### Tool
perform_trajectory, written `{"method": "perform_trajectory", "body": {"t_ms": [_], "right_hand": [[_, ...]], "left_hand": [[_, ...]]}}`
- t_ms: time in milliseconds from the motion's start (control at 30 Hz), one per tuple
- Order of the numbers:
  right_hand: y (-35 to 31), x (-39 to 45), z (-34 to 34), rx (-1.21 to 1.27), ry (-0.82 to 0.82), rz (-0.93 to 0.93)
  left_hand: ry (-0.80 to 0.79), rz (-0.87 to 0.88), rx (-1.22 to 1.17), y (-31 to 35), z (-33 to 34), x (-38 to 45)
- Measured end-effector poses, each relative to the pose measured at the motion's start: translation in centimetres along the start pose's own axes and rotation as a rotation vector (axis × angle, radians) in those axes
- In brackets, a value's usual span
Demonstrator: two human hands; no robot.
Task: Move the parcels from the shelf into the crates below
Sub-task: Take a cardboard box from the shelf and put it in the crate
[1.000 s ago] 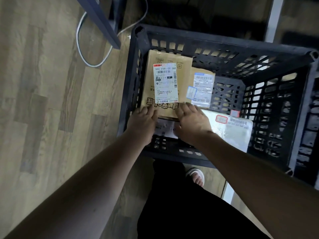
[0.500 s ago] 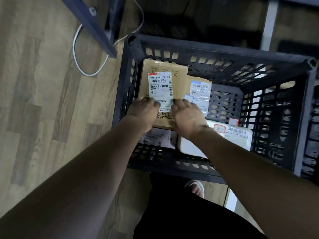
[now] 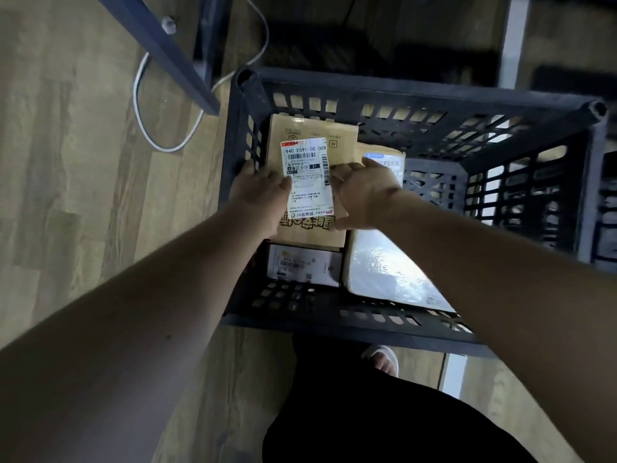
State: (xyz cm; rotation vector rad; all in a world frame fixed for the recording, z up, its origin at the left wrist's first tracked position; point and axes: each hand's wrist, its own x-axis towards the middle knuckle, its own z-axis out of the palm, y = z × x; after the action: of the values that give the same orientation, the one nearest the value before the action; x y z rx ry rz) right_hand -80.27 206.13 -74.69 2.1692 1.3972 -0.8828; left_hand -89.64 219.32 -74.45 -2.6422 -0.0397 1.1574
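One dark slatted plastic crate [image 3: 521, 128] fills the centre and right of the frame, standing on pale wood-plank floor [image 3: 83, 162]. A grey metal shelf leg [image 3: 160, 48] slants across the upper left, with a white cable [image 3: 147, 128] looping beside it. Inside the crate, against its left wall, lies a flat tan cardboard parcel [image 3: 310, 128] bearing a white shipping label [image 3: 309, 175]. A second tan parcel [image 3: 384, 155] shows partly past its right edge. Nearer me sit a glossy white plastic mailer [image 3: 384, 269] and a small dark parcel with a white label [image 3: 303, 265]. My left hand [image 3: 260, 195] rests on the tan parcel's left edge, fingers loosely spread; my right hand [image 3: 364, 192] on its right side, fingers extended, thumb along the lower edge. I cannot tell whether either hand actually grips it.
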Motion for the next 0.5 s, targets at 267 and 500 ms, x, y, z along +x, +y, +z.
{"method": "perform_trajectory", "body": {"t_ms": [267,500], "right_hand": [[1.3,-10.0,-10.2,-0.051,-0.005,-0.005],[4.3,-22.8,-23.9,-0.070,0.175,0.013]], "left_hand": [[0.066,-0.050,0.025,-5.2,-11.3,-9.8],[0.278,-0.058,0.078,-11.1,-26.6,-21.7]]}}
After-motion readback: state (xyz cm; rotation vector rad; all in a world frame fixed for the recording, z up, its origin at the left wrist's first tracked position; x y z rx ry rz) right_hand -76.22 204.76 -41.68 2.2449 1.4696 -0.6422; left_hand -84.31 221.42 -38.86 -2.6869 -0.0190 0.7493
